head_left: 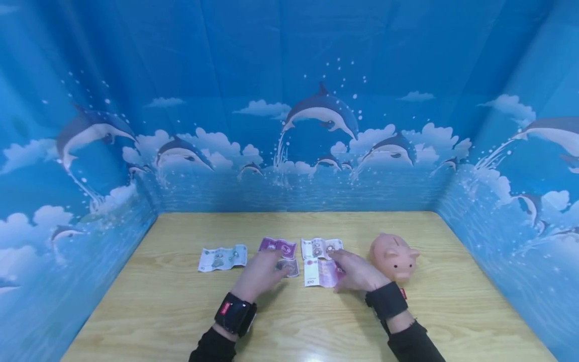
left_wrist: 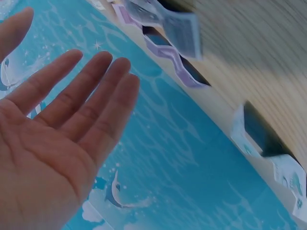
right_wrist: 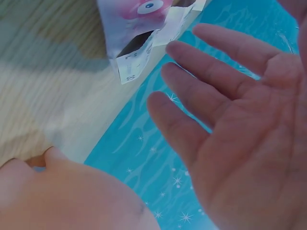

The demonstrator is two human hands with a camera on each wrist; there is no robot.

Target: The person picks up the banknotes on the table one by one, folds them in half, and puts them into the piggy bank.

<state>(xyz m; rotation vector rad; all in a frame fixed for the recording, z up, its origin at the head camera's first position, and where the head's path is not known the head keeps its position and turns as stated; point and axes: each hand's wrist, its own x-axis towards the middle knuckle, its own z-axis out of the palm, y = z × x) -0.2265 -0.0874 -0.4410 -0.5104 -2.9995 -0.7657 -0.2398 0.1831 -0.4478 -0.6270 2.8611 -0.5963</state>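
My left hand (head_left: 259,275) hovers at the near left side of a purple banknote (head_left: 286,249) and a grey-brown banknote (head_left: 289,267), partly covering them in the head view. Its fingers look straight and apart in the left wrist view, holding nothing. To its left lies a creased pale green banknote (head_left: 222,258). My right hand (head_left: 359,271), fingers extended and empty in the right wrist view, is over the right edge of a pink-and-white banknote (head_left: 318,274). Above that one is a whitish banknote (head_left: 315,248). Whether either hand touches paper, I cannot tell.
A pink piggy bank (head_left: 392,255) with a slot on its back stands just right of my right hand. The wooden table (head_left: 181,317) is enclosed at the back and sides by a blue dolphin-print curtain (head_left: 253,60).
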